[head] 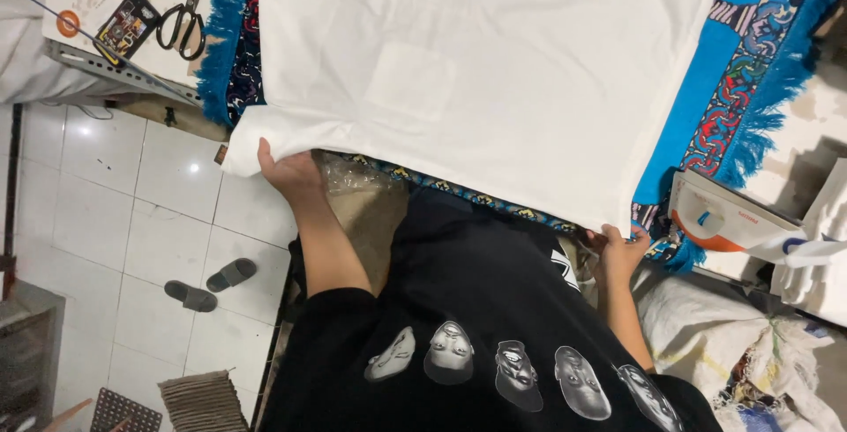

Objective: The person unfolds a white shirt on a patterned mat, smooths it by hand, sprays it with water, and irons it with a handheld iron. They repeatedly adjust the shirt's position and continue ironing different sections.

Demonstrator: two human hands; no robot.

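Fingers of both hands grasp one white cloth's near edge; one iron, two slippers nearby.

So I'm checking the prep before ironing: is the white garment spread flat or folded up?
Spread flat. The white garment lies open across the patterned cloth, with the left hand and right hand gripping its near corners.

Left hand and right hand each grip the near edge of a white cloth, perhaps a shirt, spread on a patterned blanket.
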